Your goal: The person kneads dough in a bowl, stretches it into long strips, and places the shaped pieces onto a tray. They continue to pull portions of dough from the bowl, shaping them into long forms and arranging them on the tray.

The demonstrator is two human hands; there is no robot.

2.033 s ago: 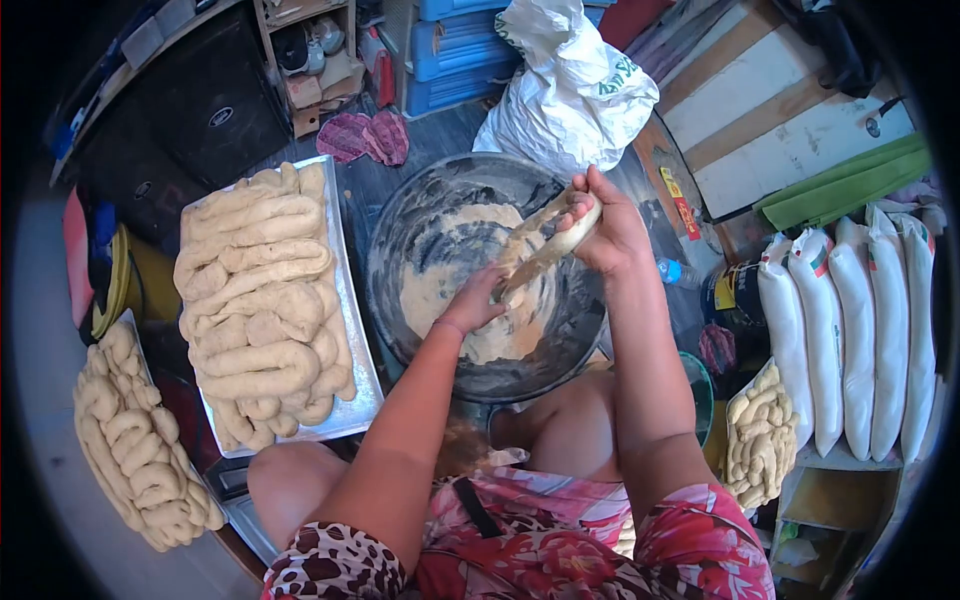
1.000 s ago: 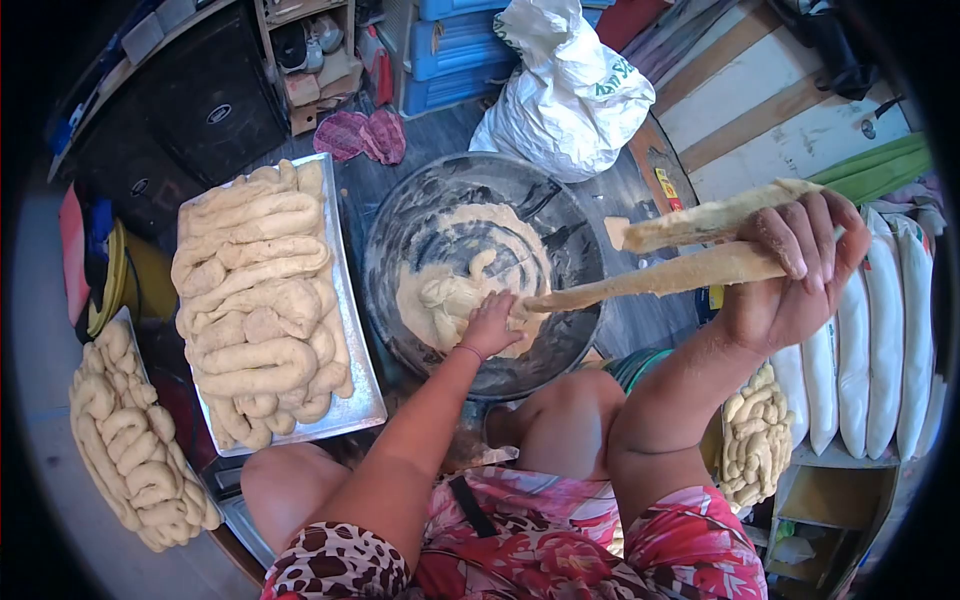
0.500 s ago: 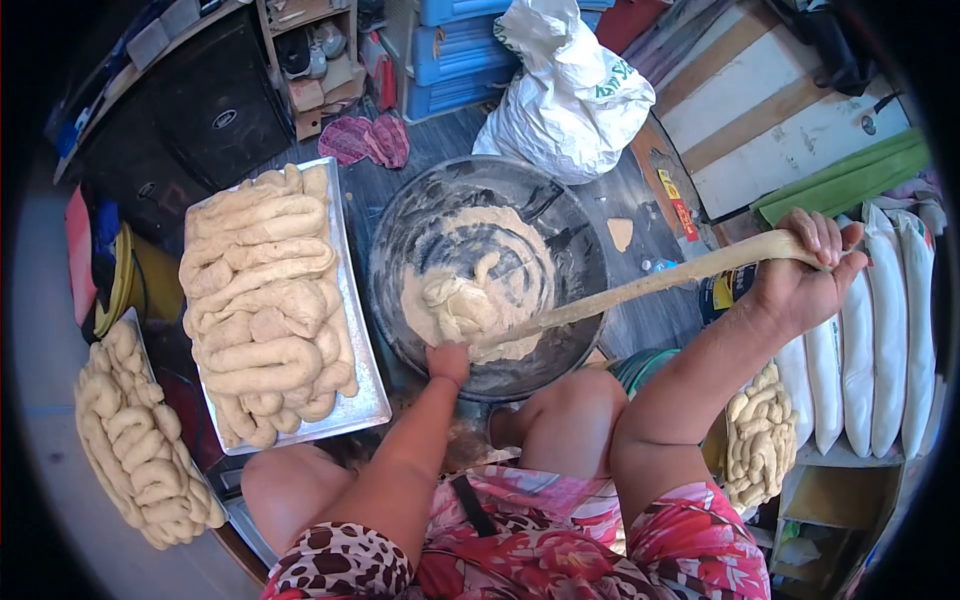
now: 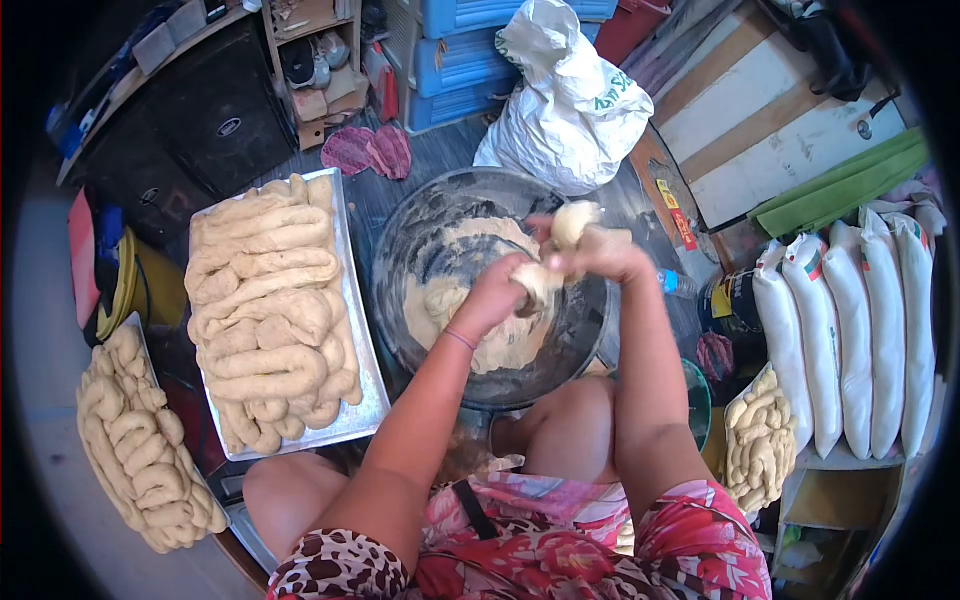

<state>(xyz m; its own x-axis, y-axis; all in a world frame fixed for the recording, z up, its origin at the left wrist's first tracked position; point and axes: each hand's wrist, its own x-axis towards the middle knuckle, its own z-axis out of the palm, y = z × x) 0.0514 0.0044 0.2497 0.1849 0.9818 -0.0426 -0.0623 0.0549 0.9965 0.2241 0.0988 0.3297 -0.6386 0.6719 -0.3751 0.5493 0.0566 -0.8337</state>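
Half a second ago the right hand was flung far out to the side, drawing a long rope of dough from the bowl. It has now swung back in over the bowl to meet the left hand, and the rope is gathered into a short, thick dough piece between them. The right fingers are closed around its upper end and the left fingers are wrapped around its lower end, so both hands are holding it just above the dough mass, which lies under the left fingers. Both arms are bent, with the forearms converging over the bowl and the wrists turned toward each other. The work looks well advanced. A tray well to the left of the fingers is heaped with twisted ropes. A second pile lies farther left, and a third pile sits to the right, below the elbow. A fair lump of dough is still unshaped in the bowl, and the piece in hand is not yet laid down.
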